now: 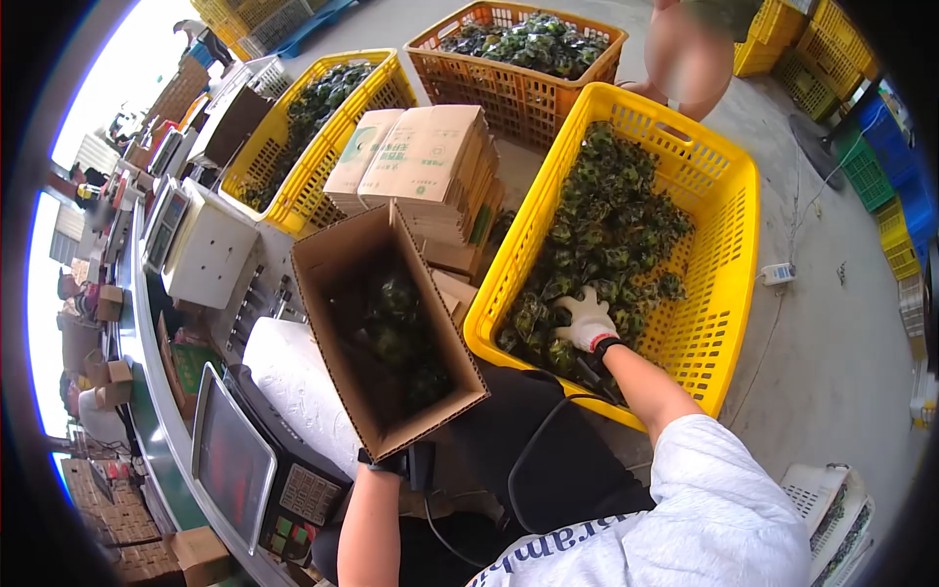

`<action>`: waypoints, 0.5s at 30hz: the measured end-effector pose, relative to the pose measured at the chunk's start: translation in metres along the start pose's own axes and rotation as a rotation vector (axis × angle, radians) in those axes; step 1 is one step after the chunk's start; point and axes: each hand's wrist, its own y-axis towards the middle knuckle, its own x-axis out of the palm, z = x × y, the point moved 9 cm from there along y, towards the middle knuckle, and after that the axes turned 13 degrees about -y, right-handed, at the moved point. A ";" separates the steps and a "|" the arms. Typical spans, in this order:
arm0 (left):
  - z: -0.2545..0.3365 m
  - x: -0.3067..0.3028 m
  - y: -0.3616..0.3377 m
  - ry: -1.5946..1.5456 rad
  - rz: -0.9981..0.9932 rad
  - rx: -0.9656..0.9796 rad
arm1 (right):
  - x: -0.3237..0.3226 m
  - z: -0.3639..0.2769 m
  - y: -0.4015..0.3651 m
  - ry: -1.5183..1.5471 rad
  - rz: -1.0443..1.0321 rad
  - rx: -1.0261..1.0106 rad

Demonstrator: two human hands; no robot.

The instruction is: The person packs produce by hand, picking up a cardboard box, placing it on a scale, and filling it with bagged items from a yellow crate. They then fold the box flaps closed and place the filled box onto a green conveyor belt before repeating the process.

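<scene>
My right hand (589, 321), in a white glove, reaches into a large yellow crate (719, 284) and rests on dark green, plastic-wrapped items (611, 220). Its fingers are spread, with the fingertips partly among the items. An open cardboard box (445, 409) stands to the left of the crate, with several similar green items (396, 333) at its bottom. The wrist of my left arm is at the box's near edge. The left hand itself is hidden behind or under the box.
Flattened cartons (421, 161) are stacked behind the box. A yellow crate (337, 161) and an orange crate (518, 93) hold more green items. A scale (235, 460) stands at the left beside a conveyor. Another person (680, 59) is beyond the large crate.
</scene>
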 end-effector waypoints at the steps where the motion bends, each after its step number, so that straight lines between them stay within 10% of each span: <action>1: 0.000 0.005 -0.005 0.029 -0.017 0.009 | 0.006 0.001 0.003 -0.031 -0.023 -0.030; 15: 0.013 0.025 -0.023 0.094 -0.023 0.131 | 0.023 0.028 0.026 -0.344 -0.337 -0.068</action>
